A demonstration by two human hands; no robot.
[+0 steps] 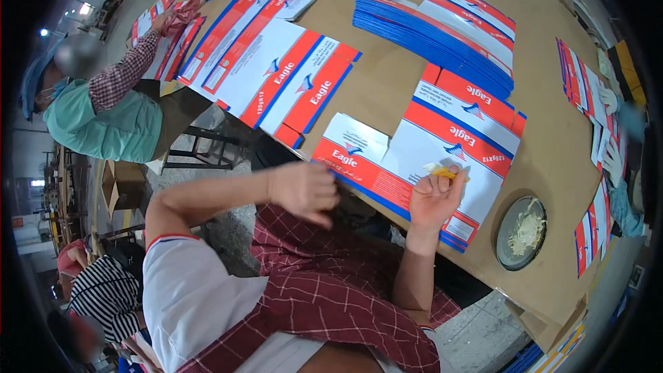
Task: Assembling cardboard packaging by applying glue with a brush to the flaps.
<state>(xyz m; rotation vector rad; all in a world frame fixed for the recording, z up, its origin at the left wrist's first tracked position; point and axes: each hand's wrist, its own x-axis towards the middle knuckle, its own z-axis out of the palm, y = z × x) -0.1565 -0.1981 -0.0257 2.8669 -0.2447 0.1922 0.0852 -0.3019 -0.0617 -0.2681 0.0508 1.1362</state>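
Note:
My left hand (304, 190) is over the table's near edge, blurred by motion, its fingers seemingly curled under. Whether anything is in it cannot be made out. My right hand (436, 199) is palm up with bent fingers, pinching a small yellow piece with a pale end (443, 172); its exact kind is unclear. Beneath that hand lies a flat, unfolded red, white and blue carton (452, 131). A pale flap (356, 137) is folded over at the carton's left end. To the right stands a round dark-rimmed dish (506, 235) with a cream-coloured, clumpy substance (528, 231) in it.
Behind the carton rises a thick stack of flat cartons (435, 41). More flat cartons (276, 72) overlap at the left on the brown table (387, 86). A co-worker in green (103, 117) handles cartons at far left. Another person's gloved hands (611, 159) work along the right edge.

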